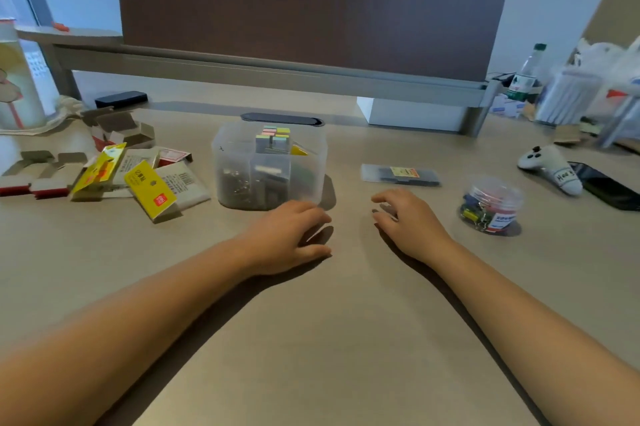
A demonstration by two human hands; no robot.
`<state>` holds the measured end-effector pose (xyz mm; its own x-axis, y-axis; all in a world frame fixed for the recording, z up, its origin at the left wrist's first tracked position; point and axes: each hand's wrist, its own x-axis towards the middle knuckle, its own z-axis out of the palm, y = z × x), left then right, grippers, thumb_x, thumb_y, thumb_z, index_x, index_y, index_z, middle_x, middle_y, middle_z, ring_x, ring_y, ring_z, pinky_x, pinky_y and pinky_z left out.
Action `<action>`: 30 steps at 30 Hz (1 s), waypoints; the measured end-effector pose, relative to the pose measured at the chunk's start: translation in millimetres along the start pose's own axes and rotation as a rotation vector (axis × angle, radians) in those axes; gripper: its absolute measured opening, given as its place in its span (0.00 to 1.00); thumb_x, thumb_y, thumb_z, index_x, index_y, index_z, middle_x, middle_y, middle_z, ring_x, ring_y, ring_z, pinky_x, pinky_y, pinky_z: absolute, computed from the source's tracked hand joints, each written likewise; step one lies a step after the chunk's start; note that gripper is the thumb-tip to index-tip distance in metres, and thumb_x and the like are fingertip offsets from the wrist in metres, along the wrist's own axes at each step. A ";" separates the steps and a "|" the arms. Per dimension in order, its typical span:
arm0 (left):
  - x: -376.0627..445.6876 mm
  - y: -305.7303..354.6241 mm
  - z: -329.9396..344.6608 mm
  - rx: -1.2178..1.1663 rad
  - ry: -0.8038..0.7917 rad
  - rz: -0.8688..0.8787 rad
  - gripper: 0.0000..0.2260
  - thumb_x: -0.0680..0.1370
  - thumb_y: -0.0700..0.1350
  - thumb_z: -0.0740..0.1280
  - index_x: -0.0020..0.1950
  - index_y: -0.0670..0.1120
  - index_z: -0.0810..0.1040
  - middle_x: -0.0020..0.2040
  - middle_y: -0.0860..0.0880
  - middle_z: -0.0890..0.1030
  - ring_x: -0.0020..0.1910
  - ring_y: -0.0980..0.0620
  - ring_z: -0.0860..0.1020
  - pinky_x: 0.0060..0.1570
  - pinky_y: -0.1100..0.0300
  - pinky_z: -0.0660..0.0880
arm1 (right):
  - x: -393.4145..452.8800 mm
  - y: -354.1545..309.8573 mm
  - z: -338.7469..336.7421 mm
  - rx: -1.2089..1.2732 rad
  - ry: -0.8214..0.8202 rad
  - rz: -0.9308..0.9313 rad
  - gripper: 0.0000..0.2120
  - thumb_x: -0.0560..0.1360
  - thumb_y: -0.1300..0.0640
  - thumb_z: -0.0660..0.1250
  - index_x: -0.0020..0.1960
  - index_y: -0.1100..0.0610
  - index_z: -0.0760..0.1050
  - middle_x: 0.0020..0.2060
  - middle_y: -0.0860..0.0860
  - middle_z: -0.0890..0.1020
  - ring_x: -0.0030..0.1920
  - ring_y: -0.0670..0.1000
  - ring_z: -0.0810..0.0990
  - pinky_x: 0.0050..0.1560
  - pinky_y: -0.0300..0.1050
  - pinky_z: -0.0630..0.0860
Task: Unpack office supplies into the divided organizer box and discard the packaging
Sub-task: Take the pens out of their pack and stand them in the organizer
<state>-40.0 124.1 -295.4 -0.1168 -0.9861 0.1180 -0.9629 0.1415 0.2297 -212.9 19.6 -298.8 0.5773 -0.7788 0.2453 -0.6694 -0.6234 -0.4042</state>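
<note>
Both hands [349, 228] rest loosely on desk [329, 339] before organizer box [270, 165]

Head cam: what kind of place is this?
Likely an office workstation: a desk with a brown privacy divider panel along its back edge, a cable grommet, and stationery packaging scattered about.

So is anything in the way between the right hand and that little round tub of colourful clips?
Nothing visible. The right hand rests on the desk, and only bare desk lies between it and the tub of binder clips. The flat staple pack sits farther back, off that path.
</note>
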 end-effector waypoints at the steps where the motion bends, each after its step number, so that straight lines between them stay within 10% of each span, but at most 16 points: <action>1: 6.3 0.8 1.8 -0.002 -0.010 0.009 0.21 0.75 0.56 0.61 0.65 0.50 0.67 0.66 0.51 0.70 0.64 0.53 0.67 0.64 0.59 0.66 | 6.2 7.1 -1.2 -0.007 0.023 0.029 0.17 0.76 0.57 0.59 0.64 0.58 0.68 0.64 0.55 0.71 0.63 0.53 0.70 0.62 0.45 0.66; 11: 21.1 -6.2 9.6 -0.022 0.004 0.067 0.22 0.74 0.58 0.60 0.66 0.51 0.67 0.67 0.54 0.69 0.66 0.55 0.64 0.64 0.60 0.61 | 67.4 55.3 2.2 -0.201 0.115 0.151 0.12 0.74 0.58 0.60 0.55 0.61 0.69 0.55 0.61 0.75 0.53 0.60 0.72 0.48 0.47 0.66; 18: 21.0 -7.1 9.7 -0.026 0.014 0.075 0.22 0.74 0.58 0.60 0.66 0.51 0.68 0.67 0.53 0.70 0.66 0.54 0.65 0.65 0.57 0.63 | 64.0 47.2 -3.7 -0.400 0.066 0.162 0.16 0.76 0.52 0.58 0.60 0.58 0.69 0.58 0.59 0.71 0.58 0.60 0.67 0.58 0.51 0.64; 30: 11.8 -2.8 7.3 -0.258 0.187 -0.025 0.23 0.74 0.52 0.64 0.67 0.48 0.66 0.66 0.50 0.70 0.63 0.54 0.68 0.58 0.66 0.63 | 12.6 14.0 -19.5 0.058 0.018 -0.021 0.17 0.72 0.56 0.66 0.60 0.58 0.71 0.54 0.54 0.77 0.52 0.52 0.74 0.53 0.47 0.72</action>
<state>-40.4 111.4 -301.7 -0.0240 -0.9599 0.2793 -0.8687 0.1583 0.4693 -224.1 -0.3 -284.2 0.5821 -0.7672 0.2695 -0.6286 -0.6348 -0.4493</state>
